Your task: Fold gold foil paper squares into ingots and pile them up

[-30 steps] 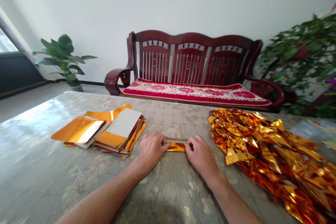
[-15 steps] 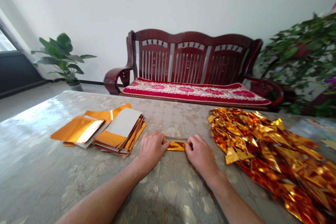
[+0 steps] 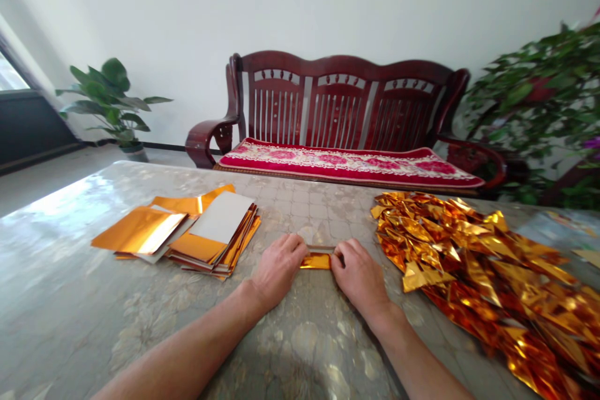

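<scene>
A narrow folded strip of gold foil paper (image 3: 317, 260) lies on the table between my hands, with a pale edge along its far side. My left hand (image 3: 282, 262) has its fingers pressed together on the strip's left end. At the right end, my right hand (image 3: 357, 270) pinches the strip with curled fingers. To the left lies a stack of flat gold foil sheets (image 3: 199, 249), some with the whitish side up. A large heap of folded gold foil pieces (image 3: 469, 250) spreads over the right side.
The patterned grey table (image 3: 154, 325) fills the foreground. Behind it stands a dark red wooden bench (image 3: 337, 97) with a flowered red cover (image 3: 347, 161). Clear plastic wrapping (image 3: 557, 228) lies at the far right. Plants (image 3: 112, 100) stand on both sides.
My left hand has shifted slightly right along the strip, and its fingers now lie flatter over the left end. My right hand has stayed nearly in place.
</scene>
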Tool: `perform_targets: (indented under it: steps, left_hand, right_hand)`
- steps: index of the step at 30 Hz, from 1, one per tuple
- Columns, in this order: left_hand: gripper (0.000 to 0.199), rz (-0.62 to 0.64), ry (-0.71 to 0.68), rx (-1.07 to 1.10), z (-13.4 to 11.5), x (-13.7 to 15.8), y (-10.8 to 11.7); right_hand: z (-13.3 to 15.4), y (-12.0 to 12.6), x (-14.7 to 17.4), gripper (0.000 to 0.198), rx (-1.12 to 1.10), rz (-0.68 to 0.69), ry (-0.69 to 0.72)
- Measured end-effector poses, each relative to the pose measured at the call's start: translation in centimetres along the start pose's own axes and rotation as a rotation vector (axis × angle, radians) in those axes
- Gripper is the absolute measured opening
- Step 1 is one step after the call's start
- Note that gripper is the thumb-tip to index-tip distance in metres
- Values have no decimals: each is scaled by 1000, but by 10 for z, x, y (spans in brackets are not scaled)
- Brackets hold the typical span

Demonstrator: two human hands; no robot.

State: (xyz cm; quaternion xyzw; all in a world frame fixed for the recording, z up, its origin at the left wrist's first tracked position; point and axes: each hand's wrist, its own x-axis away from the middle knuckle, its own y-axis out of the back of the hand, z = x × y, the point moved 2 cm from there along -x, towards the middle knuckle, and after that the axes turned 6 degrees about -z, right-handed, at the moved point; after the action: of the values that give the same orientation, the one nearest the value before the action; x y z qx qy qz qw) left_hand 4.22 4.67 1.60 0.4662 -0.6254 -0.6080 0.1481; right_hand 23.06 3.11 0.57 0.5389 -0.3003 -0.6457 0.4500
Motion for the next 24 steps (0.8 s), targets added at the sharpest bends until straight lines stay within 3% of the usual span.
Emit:
perform_targets:
  steps: [3, 5, 11, 16, 20, 24]
  left_hand:
    - [21, 105, -180, 65, -4, 0, 0]
    - [24, 153, -222, 53, -7, 1, 2]
    - [36, 180, -168, -93, -16, 13, -2]
    - [45, 176, -127, -184, -23, 19, -11]
    - [45, 192, -124, -201, -26, 18, -12]
    - [44, 197, -120, -191, -27, 18, -7]
  right_hand:
    - [1, 1, 0, 15, 11, 6, -6]
    - [1, 1, -1, 14, 18, 13, -14]
    - [-4, 4, -1, 11, 45, -5, -25]
    - [3, 12, 6, 8, 80, -116, 100]
    - [20, 8, 11, 10, 4, -29, 124]
    - [26, 0, 8, 9, 118, 79, 56]
